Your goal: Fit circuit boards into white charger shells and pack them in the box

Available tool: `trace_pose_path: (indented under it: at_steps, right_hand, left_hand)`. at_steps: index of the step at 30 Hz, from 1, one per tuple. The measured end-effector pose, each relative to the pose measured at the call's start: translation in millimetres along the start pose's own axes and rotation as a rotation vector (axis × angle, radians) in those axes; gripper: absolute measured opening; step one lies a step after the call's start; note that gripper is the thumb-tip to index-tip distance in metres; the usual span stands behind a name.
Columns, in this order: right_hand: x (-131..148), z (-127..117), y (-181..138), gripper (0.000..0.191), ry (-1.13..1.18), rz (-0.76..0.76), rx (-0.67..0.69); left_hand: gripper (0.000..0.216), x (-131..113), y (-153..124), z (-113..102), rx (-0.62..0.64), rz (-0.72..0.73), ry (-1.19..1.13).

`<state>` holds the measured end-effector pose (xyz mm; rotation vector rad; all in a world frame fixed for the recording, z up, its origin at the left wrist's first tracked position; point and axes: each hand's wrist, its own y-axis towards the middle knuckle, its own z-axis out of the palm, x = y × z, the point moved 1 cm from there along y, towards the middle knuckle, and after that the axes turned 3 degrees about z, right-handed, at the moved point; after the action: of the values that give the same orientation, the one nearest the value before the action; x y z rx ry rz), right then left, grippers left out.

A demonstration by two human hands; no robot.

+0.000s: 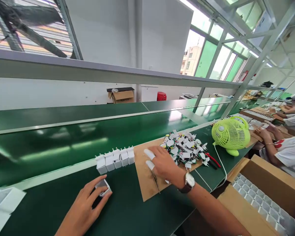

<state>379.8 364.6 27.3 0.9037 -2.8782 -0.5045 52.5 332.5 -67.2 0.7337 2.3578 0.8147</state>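
Note:
My left hand (85,206) rests on the green bench and pinches a small white plastic shell (103,187) between thumb and fingers. My right hand (162,164), with white finger cots and a wristwatch (187,182), lies spread on a brown board (147,183), reaching towards a pile of small circuit parts with white pieces (185,149). Its fingers are apart and hold nothing that I can see. A row of several white shells (115,160) stands at the belt's edge between the hands. Tweezers (155,180) lie on the board under the right wrist.
A green conveyor belt (64,141) runs behind the bench. A lime desk fan (231,133) and red-handled cutters (212,159) sit to the right. A cardboard box with a white divided tray (263,200) stands lower right. Another person's arms (272,147) work further right.

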Motion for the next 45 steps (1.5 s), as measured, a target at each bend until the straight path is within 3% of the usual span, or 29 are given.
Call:
trace_pose_path:
  at_steps: [4,8,11,14,17,19,22,24,26,28,31,36,39,45]
  right_hand:
    - [-63,-34,-18,0.031,-0.19,0.219,0.041]
    - [-91,-42,-25,0.029,-0.251,0.25,0.064]
    - [-95,-48,-23,0.033,-0.273,0.263,0.014]
    - [-88,-64,-20,0.038,-0.264,0.282,-0.119]
    - [-64,-69,-15,0.03,-0.032,0.259,-0.24]
    - [-40,-55,-9,0.017,0.21,0.258,-0.15]
    - [4,-9,4,0.028,0.478,0.289,0.187]
    - [33,24,15,0.033,0.553,0.267,0.352]
    - [54,47,25,0.029,0.565,0.21,0.427]
    - [63,56,35,0.023,0.534,0.165,0.436]
    - [59,49,46,0.022,0.449,0.136,0.387]
    - [45,39,42,0.06,0.284,0.004,0.383]
    - [42,50,32,0.071,0.259,-0.055,0.427]
    - [42,67,21,0.067,0.311,-0.086,0.354]
  left_hand:
    - [0.025,3,-11,-4,0.035,-0.029,-0.069]
    - [0.027,5,-17,-4,-0.005,-0.025,-0.063]
    - [0.032,6,-19,-3,-0.018,0.022,-0.033]
    - [0.033,3,-17,-6,-0.023,0.071,-0.009]
    - [0.031,-3,-14,-10,-0.037,0.094,0.0]
    - [0.027,-5,-12,-12,-0.04,0.086,-0.007]
    - [0.02,-9,-12,-13,-0.011,0.059,-0.03]
    - [0.017,-11,-13,-14,0.009,0.033,-0.048]
    - [0.015,-13,-13,-15,0.032,-0.011,-0.067]
    - [0.014,-14,-13,-17,0.059,-0.061,-0.095]
    - [0.011,-16,-13,-19,0.091,-0.122,-0.145]
    - [0.011,-13,-15,-18,0.114,-0.178,-0.217]
    - [0.036,-10,-16,-15,0.109,-0.222,-0.259]
    - [0.076,-11,-15,-18,0.216,-0.362,-0.302]
